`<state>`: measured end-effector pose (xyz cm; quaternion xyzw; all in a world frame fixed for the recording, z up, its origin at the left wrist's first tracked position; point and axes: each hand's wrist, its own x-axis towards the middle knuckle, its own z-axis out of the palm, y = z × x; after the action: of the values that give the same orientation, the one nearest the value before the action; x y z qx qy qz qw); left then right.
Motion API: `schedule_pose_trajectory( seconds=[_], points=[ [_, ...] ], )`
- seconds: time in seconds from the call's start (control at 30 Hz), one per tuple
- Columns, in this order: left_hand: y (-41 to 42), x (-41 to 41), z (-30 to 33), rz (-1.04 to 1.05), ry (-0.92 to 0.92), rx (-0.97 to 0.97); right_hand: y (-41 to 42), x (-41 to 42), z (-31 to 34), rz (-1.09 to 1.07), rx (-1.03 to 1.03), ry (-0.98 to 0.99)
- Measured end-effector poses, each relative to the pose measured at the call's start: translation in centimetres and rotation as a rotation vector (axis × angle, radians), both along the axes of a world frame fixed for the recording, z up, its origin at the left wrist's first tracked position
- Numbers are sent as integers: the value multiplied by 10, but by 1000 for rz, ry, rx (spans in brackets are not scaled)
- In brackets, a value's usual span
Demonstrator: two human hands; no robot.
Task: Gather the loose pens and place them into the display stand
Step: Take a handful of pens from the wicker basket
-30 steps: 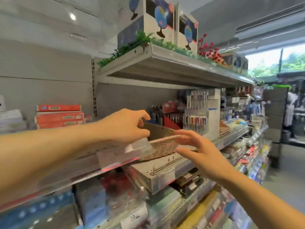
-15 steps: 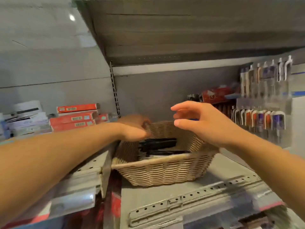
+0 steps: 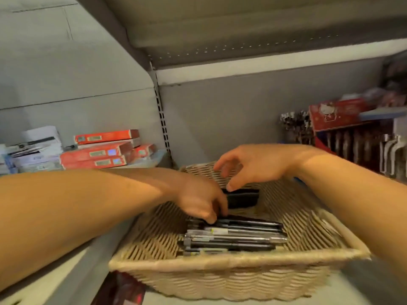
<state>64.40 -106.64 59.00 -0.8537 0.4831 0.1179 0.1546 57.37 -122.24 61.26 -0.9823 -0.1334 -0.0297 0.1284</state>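
Note:
A woven wicker basket (image 3: pixel 220 269) sits on the grey shelf in front of me. Several loose dark pens (image 3: pixel 233 235) lie side by side on its bottom, and a black flat object (image 3: pixel 242 200) lies behind them. My left hand (image 3: pixel 200 199) is down inside the basket, its fingers curled onto the left ends of the pens. My right hand (image 3: pixel 253 166) hovers above the basket's far side, fingers spread and loosely bent, holding nothing. A pen display stand (image 3: pixel 361 139) with dark pens upright stands at the right.
Red flat boxes (image 3: pixel 101 150) and white packets (image 3: pixel 35 148) are stacked on the shelf at the left. A slotted upright (image 3: pixel 161 119) divides the grey back wall. The upper shelf (image 3: pixel 242 29) hangs low overhead. White-clipped pens (image 3: pixel 394 153) fill the far right.
The view has moved in close over the basket. My left hand went from the basket's rim down onto the pens. My right hand moved over the basket's far side.

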Motion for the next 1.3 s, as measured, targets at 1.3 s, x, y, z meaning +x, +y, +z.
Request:
schedule_pose_trajectory(
  seconds=[1.3],
  points=[
    [-11, 15, 14, 121, 489, -976, -15, 8, -28, -202, 120, 30]
  ],
)
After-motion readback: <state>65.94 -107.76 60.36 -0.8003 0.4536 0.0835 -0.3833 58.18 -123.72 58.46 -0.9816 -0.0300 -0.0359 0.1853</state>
